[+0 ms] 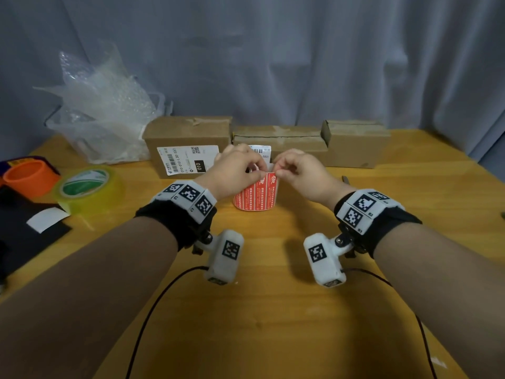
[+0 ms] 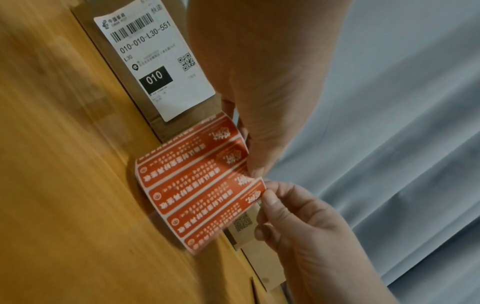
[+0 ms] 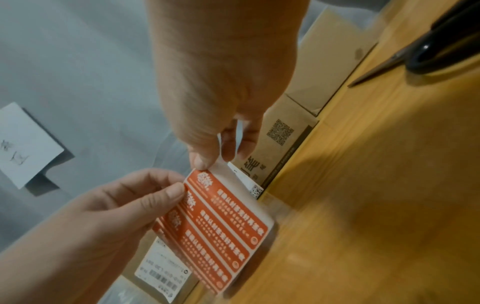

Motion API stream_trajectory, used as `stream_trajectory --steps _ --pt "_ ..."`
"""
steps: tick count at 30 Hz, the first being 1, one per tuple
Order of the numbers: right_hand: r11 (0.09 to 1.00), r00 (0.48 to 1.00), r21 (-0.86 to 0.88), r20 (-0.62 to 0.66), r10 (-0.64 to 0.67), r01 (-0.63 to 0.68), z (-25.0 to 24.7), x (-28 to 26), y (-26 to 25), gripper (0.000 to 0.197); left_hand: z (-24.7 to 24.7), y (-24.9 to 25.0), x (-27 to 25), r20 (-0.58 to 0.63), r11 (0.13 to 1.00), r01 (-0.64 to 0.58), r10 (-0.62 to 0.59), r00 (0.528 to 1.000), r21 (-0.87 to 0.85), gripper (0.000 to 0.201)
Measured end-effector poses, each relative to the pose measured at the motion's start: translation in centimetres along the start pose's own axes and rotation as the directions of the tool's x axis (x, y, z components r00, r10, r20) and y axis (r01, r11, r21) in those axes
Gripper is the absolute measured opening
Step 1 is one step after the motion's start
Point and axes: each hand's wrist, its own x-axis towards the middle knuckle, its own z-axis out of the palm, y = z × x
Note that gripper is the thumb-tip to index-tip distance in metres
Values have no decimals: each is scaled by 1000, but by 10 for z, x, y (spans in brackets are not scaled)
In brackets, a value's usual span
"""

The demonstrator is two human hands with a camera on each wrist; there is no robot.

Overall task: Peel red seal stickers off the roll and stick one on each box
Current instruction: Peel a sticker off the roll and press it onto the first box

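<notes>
A roll of red seal stickers (image 1: 255, 196) stands on end on the wooden table (image 1: 273, 310). My left hand (image 1: 255, 170) grips the roll's top rim, with the thumb on the printed side (image 3: 174, 193). My right hand (image 1: 277, 173) pinches the top corner of the outermost red sticker (image 3: 223, 195) at the loose end, thumb in front (image 3: 202, 162) and fingers behind. White backing shows behind that corner. Three brown cardboard boxes stand in a row behind the roll: the left box (image 1: 188, 135), the middle box (image 1: 284, 138) and the right box (image 1: 355, 143).
A bubble-wrap bag (image 1: 106, 105) stands at the back left. A clear tape roll (image 1: 87, 187), an orange ring (image 1: 30, 176) and a black sheet with a white label (image 1: 46, 218) lie at the left. Scissors (image 3: 415, 51) lie to the right. A grey curtain hangs behind.
</notes>
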Motion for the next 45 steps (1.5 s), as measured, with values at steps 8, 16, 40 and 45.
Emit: stream_trajectory --steps 8,16,40,45 --pt "977 996 197 3 84 -83 -8 -10 -2 14 -3 -5 -5 35 986 57 -52 998 -157 13" --pt "936 993 352 -110 52 -10 -8 -6 -10 13 -10 -2 -9 25 878 73 -69 997 -472 13" --pt "920 978 391 -187 89 -9 13 0 -30 19 -3 -2 -15 -27 742 74 -124 992 -666 11" --pt "911 977 411 -182 111 -28 15 -3 -29 26 -3 0 -14 -34 787 79 -126 991 -611 12"
